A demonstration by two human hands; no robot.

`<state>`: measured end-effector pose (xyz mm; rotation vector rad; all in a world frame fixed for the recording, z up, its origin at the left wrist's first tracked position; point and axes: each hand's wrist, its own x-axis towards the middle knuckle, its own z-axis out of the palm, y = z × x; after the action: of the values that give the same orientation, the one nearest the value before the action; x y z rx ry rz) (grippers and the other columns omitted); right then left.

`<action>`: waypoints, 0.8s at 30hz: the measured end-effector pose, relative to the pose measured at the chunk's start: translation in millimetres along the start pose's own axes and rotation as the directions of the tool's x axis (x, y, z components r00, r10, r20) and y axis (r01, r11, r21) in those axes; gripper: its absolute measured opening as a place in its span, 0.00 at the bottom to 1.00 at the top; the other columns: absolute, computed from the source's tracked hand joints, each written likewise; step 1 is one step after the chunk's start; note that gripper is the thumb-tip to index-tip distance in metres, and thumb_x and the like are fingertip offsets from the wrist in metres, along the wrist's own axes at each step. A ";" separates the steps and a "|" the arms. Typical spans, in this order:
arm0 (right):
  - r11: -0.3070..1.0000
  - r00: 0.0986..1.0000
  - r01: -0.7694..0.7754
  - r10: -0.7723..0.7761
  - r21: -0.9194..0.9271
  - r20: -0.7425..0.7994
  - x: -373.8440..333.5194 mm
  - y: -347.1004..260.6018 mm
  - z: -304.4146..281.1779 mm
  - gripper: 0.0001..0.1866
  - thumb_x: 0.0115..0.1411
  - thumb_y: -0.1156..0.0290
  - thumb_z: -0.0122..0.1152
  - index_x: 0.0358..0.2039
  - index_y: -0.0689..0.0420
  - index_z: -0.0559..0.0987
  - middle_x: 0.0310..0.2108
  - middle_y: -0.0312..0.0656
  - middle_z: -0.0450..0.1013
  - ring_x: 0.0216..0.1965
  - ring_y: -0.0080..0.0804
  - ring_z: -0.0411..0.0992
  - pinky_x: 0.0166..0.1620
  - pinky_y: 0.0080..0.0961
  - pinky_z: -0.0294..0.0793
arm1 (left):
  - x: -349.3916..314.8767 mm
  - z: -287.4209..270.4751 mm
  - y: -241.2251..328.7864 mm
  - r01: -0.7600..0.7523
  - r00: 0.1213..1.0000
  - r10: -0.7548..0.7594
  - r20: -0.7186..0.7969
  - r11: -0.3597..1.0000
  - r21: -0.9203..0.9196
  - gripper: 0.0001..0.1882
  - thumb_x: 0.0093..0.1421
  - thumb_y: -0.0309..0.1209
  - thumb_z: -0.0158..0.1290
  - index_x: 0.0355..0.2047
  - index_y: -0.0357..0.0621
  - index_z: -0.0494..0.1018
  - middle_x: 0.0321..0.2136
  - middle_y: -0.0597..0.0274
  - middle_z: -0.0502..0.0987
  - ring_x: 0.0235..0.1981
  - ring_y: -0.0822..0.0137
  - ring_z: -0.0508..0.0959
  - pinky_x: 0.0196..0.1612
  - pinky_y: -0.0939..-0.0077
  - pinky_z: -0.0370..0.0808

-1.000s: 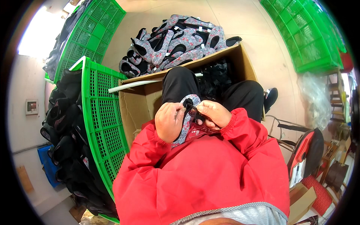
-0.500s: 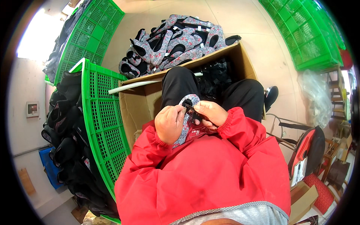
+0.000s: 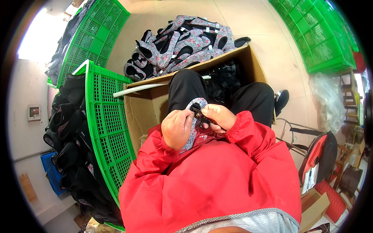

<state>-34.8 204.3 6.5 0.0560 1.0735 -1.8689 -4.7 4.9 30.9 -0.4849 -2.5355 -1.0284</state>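
A grey floral cloth shoe [image 3: 190, 140] with a dark lining lies across my lap, its rounded end pointing away from me. My left hand [image 3: 175, 127] is closed on it, thumb and forefinger pinching at the edge of its black opening. Close by on the right, my right hand [image 3: 220, 117] is closed around a small black tool [image 3: 200, 114]. Its tip meets the left fingertips at the opening. The fingers hide most of this tool, so its kind cannot be made out.
A cardboard box [image 3: 140, 118] with black plastic inside stands around my legs, a white tube [image 3: 140, 89] across it. Beyond lies a heap of floral shoes [image 3: 182, 46]. A green crate [image 3: 110, 128] with black shoes [image 3: 70, 136] stands left; more green crates [image 3: 312, 35] stand far right.
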 end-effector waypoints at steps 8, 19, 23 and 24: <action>0.992 0.995 0.092 -0.088 0.085 -0.047 -6.9 3.3 2.6 0.17 0.69 0.54 0.48 0.44 0.56 0.71 0.26 0.38 0.71 0.11 0.14 0.54 0.13 0.12 0.54 | 4.5 -16.6 -15.0 0.051 0.997 -0.045 -0.057 0.991 0.122 0.04 0.54 0.25 0.59 0.28 0.40 0.74 0.25 0.56 0.77 0.27 0.55 0.77 0.31 0.65 0.73; 0.929 0.919 0.335 -0.287 0.155 -0.269 -4.4 31.3 -13.8 0.11 0.59 0.71 0.64 0.34 0.57 0.69 0.27 0.42 0.71 0.16 0.19 0.63 0.17 0.15 0.63 | -1.9 -68.9 -123.3 0.236 0.835 -0.532 0.136 0.572 0.786 0.05 0.54 0.26 0.53 0.30 0.48 0.79 0.26 0.60 0.78 0.32 0.54 0.78 0.38 0.60 0.74; 0.947 0.876 0.318 -0.280 0.036 -0.393 -1.9 37.5 -9.0 0.10 0.59 0.69 0.64 0.32 0.57 0.71 0.24 0.38 0.70 0.16 0.18 0.62 0.17 0.15 0.61 | 17.0 -68.9 -100.5 0.091 0.993 -0.120 0.012 0.810 0.580 0.11 0.45 0.21 0.53 0.30 0.46 0.78 0.35 0.61 0.76 0.39 0.54 0.75 0.45 0.63 0.72; 0.955 0.870 0.297 -0.272 -0.004 -0.412 -1.6 36.9 -6.8 0.10 0.59 0.69 0.64 0.33 0.56 0.71 0.24 0.37 0.70 0.16 0.18 0.62 0.17 0.15 0.61 | 23.0 -64.9 -87.1 0.087 0.993 -0.111 0.034 0.905 0.416 0.14 0.45 0.20 0.54 0.34 0.45 0.77 0.36 0.59 0.76 0.40 0.53 0.75 0.48 0.65 0.71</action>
<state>-9.0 204.0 -20.8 0.3561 1.3683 -2.2186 -50.2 -96.4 33.2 -0.2672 -2.7481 -0.4821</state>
